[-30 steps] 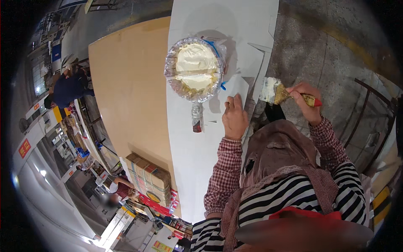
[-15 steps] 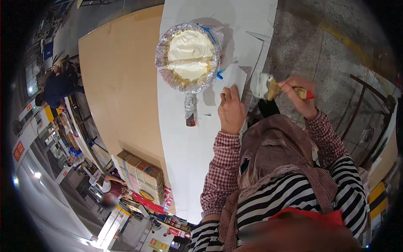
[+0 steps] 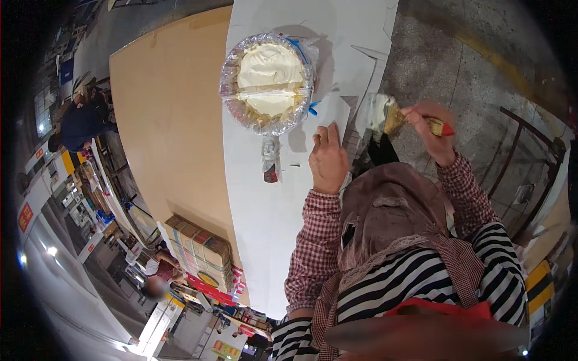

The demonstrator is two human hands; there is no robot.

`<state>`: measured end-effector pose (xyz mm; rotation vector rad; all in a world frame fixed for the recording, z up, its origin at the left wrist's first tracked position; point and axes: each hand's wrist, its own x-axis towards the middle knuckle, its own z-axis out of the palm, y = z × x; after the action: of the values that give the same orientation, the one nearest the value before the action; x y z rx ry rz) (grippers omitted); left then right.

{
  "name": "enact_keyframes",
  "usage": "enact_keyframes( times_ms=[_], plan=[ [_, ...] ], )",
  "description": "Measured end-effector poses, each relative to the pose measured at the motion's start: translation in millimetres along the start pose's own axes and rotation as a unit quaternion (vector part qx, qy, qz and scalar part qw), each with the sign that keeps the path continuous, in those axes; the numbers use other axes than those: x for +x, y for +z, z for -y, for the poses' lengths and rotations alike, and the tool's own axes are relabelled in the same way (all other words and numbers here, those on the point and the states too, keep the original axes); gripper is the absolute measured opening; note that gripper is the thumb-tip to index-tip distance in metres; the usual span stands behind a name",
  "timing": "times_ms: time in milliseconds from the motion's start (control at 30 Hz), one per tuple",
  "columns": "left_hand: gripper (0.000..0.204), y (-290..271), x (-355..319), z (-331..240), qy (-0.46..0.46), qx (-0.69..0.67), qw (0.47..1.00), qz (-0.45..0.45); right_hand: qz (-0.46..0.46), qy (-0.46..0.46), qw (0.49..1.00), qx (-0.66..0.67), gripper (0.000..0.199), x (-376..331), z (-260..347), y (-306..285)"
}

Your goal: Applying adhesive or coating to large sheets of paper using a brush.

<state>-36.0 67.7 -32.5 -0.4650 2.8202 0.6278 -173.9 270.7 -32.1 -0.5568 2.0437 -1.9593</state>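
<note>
Well, from where I stand the biggest thing is the broad tan board (image 3: 174, 108) on the left, and along its right side runs a long white sheet (image 3: 259, 240), reaching from the near end to the far end. Right of that lies the grey floor (image 3: 442, 75). The person works at the sheet's right edge, in a striped top, checked sleeves (image 3: 316, 234) and a brown apron (image 3: 388, 192). Over on the far left a co-worker in dark clothes (image 3: 84, 127) bends by another bench. A strapped carton bundle (image 3: 201, 249) sits at the near end of the tan board.

The bowl (image 3: 229, 78), wrapped in clear film, is on the far half of the white sheet, left of both hands and touched by neither. Pale, creamy paste (image 3: 271, 67) fills it, a strip (image 3: 268, 95) crosses it from side to side, and its wrapped handle (image 3: 270, 159) points to the near side.

The left hand (image 3: 329, 163) rests palm down on the sheet, fingers stretched forward and slightly apart, grasping nothing that I can see. The right hand (image 3: 436, 146), out over the floor, has its fingers clamped on a wide brush (image 3: 394, 118), whose whitened bristles point left. Smallest is a blue tie (image 3: 313, 108) at the bowl's right side.
</note>
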Motion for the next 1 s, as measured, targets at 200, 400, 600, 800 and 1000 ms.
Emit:
enact_keyframes(
  times_ms=[200,400,600,800,1000],
  plan=[
    [0.054,-1.1,-0.6,1.0,0.008,-0.014,1.000,-0.007,0.020,-0.017,0.999,0.031,0.009,10.4,5.1,1.3],
    [0.053,-2.3,1.8,2.8,0.010,-0.024,1.000,0.000,0.060,-0.010,0.996,0.060,0.009,17.4,-3.6,-8.0],
    [0.053,0.4,1.2,4.9,0.005,-0.028,1.000,0.005,0.048,-0.049,0.998,-0.009,0.006,33.4,-6.5,-14.0],
    [0.055,-0.6,1.5,3.8,0.008,-0.026,1.000,0.000,-0.002,-0.007,1.000,-0.025,0.005,49.4,-2.7,-26.2],
    [0.054,-6.0,1.7,2.3,-0.011,-0.034,0.999,0.019,0.037,-0.002,0.999,-0.012,0.007,59.3,1.8,-29.1]
  ],
)
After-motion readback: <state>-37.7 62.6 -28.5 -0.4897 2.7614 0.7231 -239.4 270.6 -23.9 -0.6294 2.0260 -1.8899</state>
